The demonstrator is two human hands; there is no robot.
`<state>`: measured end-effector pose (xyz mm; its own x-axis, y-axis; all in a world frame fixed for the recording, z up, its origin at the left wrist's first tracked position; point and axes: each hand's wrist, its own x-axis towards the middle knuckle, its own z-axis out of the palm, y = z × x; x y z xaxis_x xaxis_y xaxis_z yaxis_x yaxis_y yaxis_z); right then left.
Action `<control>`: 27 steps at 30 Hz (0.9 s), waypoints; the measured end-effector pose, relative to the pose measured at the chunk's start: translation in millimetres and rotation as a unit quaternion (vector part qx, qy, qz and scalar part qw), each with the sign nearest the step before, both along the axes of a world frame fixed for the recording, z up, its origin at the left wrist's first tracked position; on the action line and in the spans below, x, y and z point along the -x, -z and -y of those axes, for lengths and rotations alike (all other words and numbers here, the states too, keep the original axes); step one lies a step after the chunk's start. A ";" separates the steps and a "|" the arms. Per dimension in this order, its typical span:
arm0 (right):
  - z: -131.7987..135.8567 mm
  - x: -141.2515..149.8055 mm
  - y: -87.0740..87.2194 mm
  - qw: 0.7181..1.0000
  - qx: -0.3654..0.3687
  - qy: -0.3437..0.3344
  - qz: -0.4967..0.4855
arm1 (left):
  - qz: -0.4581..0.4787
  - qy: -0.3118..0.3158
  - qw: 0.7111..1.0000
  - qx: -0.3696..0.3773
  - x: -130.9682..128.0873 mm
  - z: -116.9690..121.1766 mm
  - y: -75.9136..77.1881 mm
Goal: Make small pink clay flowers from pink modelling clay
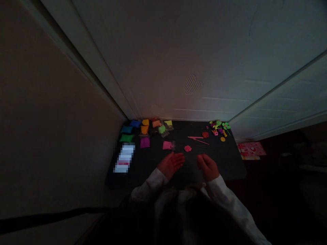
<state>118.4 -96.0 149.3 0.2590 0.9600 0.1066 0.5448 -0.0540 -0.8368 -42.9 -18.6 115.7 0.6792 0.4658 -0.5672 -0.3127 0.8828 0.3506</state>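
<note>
My left hand [172, 164] is held above the dark table with its palm turned up and fingers stretched out; I see nothing in it. To its right, my right hand [207, 166] is curled closed, and whatever its fingers hold, if anything, is hidden. Just beyond and between the two hands lies a small pink clay piece with a bumpy, flower-like edge [187, 148]. Behind my left hand is a packet of pink clay [167, 145]. Two thin pink tools [198, 138] rest farther back, beside a round red lump [205, 134].
Packets of coloured clay, among them a green one [126, 137] and a purple one [144, 142], line the table's back left. A blurred bright phone-like screen [124, 158] lies at the left. Small clay flowers [226, 126] sit at the back right. A white panel [163, 68] rises behind the table.
</note>
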 end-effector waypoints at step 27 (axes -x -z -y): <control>0.0 -3.6 -51.6 0.928 -0.109 -0.196 0.298 | 0.158 -0.173 0.972 -0.002 -49.3 -9.2 -79.2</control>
